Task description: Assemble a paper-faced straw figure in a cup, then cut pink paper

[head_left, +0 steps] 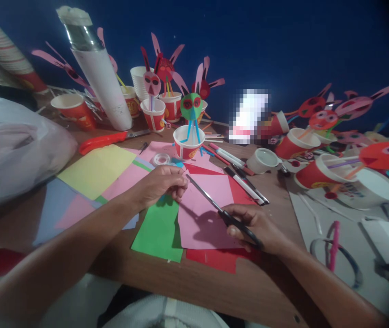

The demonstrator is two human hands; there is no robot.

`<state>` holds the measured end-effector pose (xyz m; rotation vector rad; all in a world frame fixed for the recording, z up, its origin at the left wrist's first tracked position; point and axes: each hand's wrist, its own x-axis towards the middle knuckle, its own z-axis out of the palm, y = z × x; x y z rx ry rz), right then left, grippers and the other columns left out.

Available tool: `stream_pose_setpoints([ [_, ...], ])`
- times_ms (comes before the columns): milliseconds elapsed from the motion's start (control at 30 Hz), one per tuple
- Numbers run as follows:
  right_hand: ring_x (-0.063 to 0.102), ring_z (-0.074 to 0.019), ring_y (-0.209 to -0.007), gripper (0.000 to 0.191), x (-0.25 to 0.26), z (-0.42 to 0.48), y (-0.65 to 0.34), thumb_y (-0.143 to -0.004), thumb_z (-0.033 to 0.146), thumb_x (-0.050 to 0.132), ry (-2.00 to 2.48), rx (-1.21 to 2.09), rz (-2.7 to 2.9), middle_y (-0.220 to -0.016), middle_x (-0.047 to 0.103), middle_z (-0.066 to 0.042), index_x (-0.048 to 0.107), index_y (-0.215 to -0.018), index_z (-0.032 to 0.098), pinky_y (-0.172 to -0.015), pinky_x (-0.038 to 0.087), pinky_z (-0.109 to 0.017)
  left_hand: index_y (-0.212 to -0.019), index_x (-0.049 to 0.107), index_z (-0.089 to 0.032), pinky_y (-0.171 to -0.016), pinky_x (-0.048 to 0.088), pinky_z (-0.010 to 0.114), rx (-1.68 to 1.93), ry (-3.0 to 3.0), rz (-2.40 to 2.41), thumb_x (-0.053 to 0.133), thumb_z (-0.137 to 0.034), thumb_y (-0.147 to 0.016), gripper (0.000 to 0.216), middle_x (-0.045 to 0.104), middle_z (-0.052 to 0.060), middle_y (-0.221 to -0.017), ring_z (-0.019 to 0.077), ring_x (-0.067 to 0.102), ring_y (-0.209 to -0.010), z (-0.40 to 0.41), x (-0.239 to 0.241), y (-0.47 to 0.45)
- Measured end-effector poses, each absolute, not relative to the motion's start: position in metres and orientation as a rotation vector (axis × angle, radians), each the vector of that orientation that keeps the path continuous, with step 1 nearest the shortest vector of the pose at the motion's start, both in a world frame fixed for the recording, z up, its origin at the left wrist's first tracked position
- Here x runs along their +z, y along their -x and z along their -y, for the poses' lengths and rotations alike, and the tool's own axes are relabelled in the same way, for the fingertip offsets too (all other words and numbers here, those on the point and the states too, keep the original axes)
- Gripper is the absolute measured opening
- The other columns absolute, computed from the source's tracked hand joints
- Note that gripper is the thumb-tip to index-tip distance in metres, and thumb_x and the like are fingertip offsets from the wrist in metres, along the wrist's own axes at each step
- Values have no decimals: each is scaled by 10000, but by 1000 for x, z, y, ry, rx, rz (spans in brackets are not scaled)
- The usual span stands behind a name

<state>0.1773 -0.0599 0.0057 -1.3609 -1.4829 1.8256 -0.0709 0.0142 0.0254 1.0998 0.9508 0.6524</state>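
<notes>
My left hand [163, 183] pinches a small piece of pink paper [186, 172] between thumb and fingertips. In my right hand [258, 225] is a pair of black-handled scissors [205, 194], its blades pointing at the pink piece and reaching its edge. Whether the blades are parted cannot be made out. Below both hands lie a pink sheet [201, 228], a green sheet [156, 232] and a red sheet [215, 260], overlapping on the brown table. Just beyond them stands a paper cup [188, 148] bearing a green paper face [191, 107] with pink ears and blue straw pieces.
A white flask [104, 86] and orange-handled cutter [104, 142] stand and lie at the left, near a plastic bag [17, 146]. Markers [245, 186] and a small white cup [263, 160] lie right of centre. More cups with paper faces [387, 155] crowd the right.
</notes>
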Motion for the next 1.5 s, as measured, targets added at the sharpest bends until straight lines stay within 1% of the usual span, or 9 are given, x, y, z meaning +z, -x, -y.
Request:
stream_pose_setpoints([
  [200,405,-46,-341,432,5,60,-178,-679,433,736,1360,1849,1466,-508,479,67,626,-981,145,-323,311,-149,-563,559,-134,-431,370,157,632,-1124,-975,582,-180,-666,115,575,-1,-463,72,544,-430,-15,26,72],
  [367,404,-50,-370,458,6,57,-179,-655,434,761,1315,1896,1479,-494,462,71,643,-986,141,-348,300,-149,-515,536,-143,-385,328,151,602,-1115,-1008,586,-186,-626,129,534,-9,-412,75,522,-399,-13,30,70],
  [567,350,-43,-401,485,8,56,-179,-634,444,776,1301,1936,1464,-501,425,74,651,-983,132,-365,269,-152,-507,557,-147,-343,287,145,535,-1141,-1018,576,-186,-602,105,525,-6,-380,65,479,-359,-13,29,72],
  [800,346,-39,-387,465,8,57,-179,-638,438,775,1298,1928,1476,-511,422,72,656,-971,136,-345,254,-152,-513,547,-150,-384,351,161,503,-1140,-969,580,-177,-610,106,491,-27,-373,75,505,-375,-15,29,75],
  [900,356,-41,-373,484,10,57,-178,-619,464,779,1297,1927,1454,-501,420,74,661,-956,136,-334,262,-152,-514,532,-148,-365,324,148,506,-1118,-973,578,-167,-609,108,499,-20,-384,71,504,-377,-14,31,75],
  [1000,377,-43,-361,532,12,58,-177,-600,505,777,1277,1970,1412,-505,436,69,658,-958,130,-331,297,-156,-514,506,-153,-355,303,135,527,-1081,-956,587,-163,-616,130,510,-19,-398,68,509,-387,-13,32,74],
  [1133,389,-36,-360,542,12,58,-177,-599,521,774,1240,1992,1389,-527,460,58,657,-948,124,-329,315,-148,-517,520,-151,-390,362,150,542,-1049,-917,599,-167,-629,138,527,-19,-405,60,490,-380,-12,32,72],
  [1233,403,-37,-359,530,10,59,-178,-609,515,772,1229,1991,1375,-533,473,54,649,-951,130,-331,330,-145,-531,543,-150,-410,386,161,557,-1042,-902,607,-179,-644,133,542,-14,-418,69,506,-400,-12,31,71],
  [1500,398,-38,-358,526,11,59,-176,-574,509,793,1259,1987,1332,-537,482,57,641,-917,140,-332,333,-151,-543,560,-148,-381,348,144,561,-1052,-916,602,-174,-666,133,549,-3,-425,77,524,-414,-11,32,70],
])
